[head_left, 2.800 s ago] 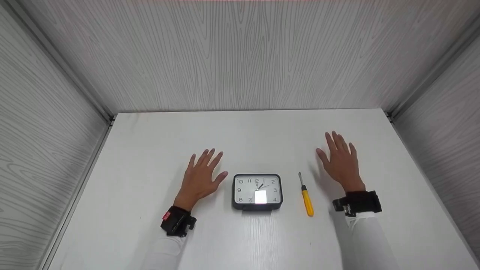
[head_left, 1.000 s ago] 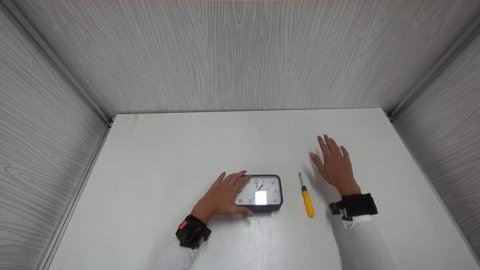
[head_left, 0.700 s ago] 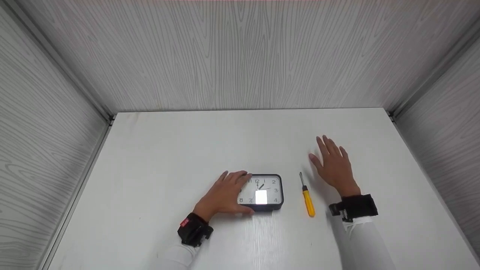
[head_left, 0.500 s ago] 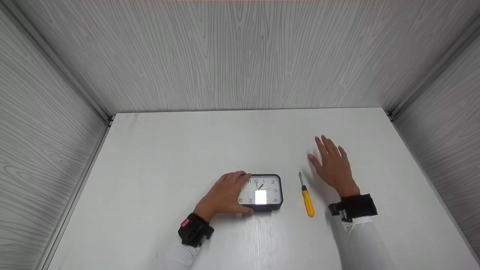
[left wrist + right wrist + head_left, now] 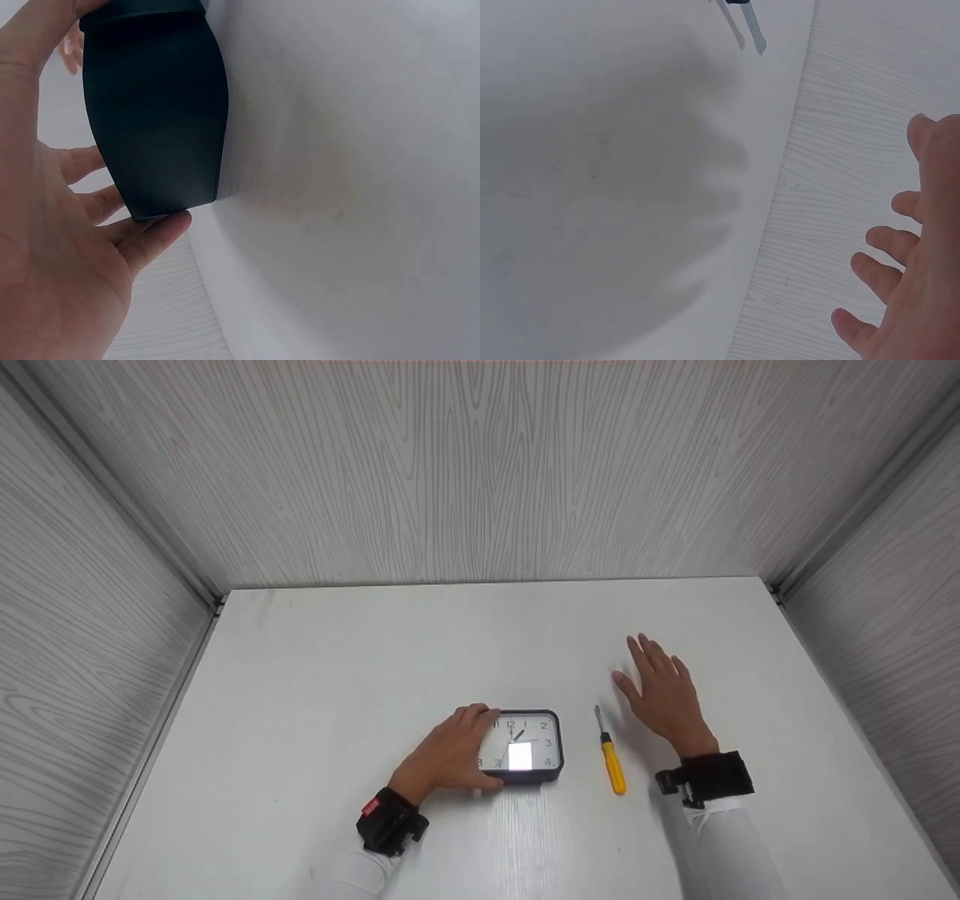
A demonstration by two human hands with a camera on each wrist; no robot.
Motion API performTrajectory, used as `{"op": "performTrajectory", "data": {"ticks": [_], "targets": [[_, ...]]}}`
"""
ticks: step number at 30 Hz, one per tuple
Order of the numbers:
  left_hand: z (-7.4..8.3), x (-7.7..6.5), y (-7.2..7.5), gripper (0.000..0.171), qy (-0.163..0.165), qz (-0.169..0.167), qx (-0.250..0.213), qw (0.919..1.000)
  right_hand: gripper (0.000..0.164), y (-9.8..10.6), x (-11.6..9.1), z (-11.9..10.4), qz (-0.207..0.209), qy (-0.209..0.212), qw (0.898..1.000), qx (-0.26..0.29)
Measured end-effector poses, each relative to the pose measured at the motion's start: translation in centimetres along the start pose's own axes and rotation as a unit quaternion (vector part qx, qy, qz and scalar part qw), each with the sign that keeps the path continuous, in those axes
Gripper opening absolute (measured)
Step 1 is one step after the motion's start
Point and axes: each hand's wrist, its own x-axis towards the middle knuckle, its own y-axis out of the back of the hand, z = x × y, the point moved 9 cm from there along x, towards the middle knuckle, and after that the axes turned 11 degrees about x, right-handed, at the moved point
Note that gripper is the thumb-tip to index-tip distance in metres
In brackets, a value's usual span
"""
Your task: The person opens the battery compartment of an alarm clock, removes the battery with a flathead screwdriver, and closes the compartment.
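A dark-framed rectangular alarm clock (image 5: 536, 739) rests face up on the white tabletop, a bright reflection on its dial. My left hand (image 5: 446, 754) grips its left end, thumb at the near edge and fingers at the far edge, covering part of the numerals. From the left wrist, the clock's dark side (image 5: 157, 112) appears between thumb and fingers. To the right lies a screwdriver (image 5: 613, 765) with a yellow handle. My right hand (image 5: 667, 701) hovers beyond and right of it, fingers extended, holding nothing. Only the screwdriver's metal tip (image 5: 754, 34) shows in the right wrist view.
The white table (image 5: 337, 660) is bounded by a grey wood-grain back wall (image 5: 480, 472) and matching side walls at left and right. Each wrist wears a black strap (image 5: 709, 776) with a small device.
My left hand, earlier spread beside the clock, has moved right and taken hold of its left end. The right hand has drifted slightly left and nearer. The clock and screwdriver have stayed put.
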Motion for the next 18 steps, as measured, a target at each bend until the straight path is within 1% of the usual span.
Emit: {"op": "performTrajectory", "data": {"ticks": [4,8,15,18], "targets": [[0.0,0.0,-0.1,0.105,-0.002,0.0,-0.003,1.0,0.067,0.0,-0.2,-0.5,-0.005,0.007,1.0,0.017],[0.0,0.0,-0.1,0.106,-0.004,0.005,-0.009,0.9999,0.068,0.0,-0.4,-1.1,-0.015,0.016,1.0,0.022],[0.2,-0.1,0.7,0.103,-0.018,0.041,0.002,0.999,0.072,-0.1,-1.2,-2.2,-0.048,0.028,0.997,0.055],[0.1,0.0,0.7,0.104,-0.015,0.042,-0.004,0.999,0.073,-0.3,-1.6,-2.8,-0.055,0.043,0.995,0.064]]}}
